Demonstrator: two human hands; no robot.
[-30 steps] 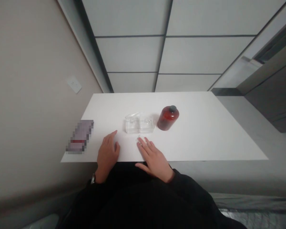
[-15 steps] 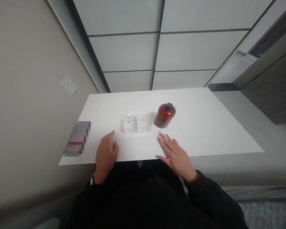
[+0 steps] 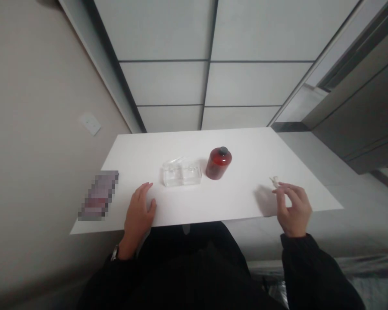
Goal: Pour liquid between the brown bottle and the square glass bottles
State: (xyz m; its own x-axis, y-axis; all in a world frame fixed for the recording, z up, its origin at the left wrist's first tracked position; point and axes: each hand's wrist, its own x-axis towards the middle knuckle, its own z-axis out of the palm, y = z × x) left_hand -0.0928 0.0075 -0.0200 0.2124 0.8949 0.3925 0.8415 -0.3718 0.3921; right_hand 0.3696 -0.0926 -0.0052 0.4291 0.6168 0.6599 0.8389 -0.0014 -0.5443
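Note:
My right hand [image 3: 293, 207] is raised over the right part of the white table [image 3: 239, 200], thumb and fingertips pinched on a small whitish crumpled-looking piece [image 3: 275, 181]. Its exact kind is too small to make out. A shadow falls on the tabletop to the left of this hand. My left hand [image 3: 139, 211] rests at the table's front edge, fingers stretched and thumb apart, holding nothing. To its right sits a clear plastic box [image 3: 183, 176] with its transparent lid tilted up at the back. A dark red bottle [image 3: 218, 164] with a black cap stands upright just right of the box.
A pixelated flat item [image 3: 100, 196] lies at the table's left edge. The wall with a socket [image 3: 90, 123] runs close along the left side. White panelled doors [image 3: 168, 84] rise behind the table, and grey floor [image 3: 297, 155] shows to the right.
My right hand has lifted from the table near the bottle and moved far right, with the small whitish piece now pinched in it. My left hand stays by the box; the camera view has shifted slightly.

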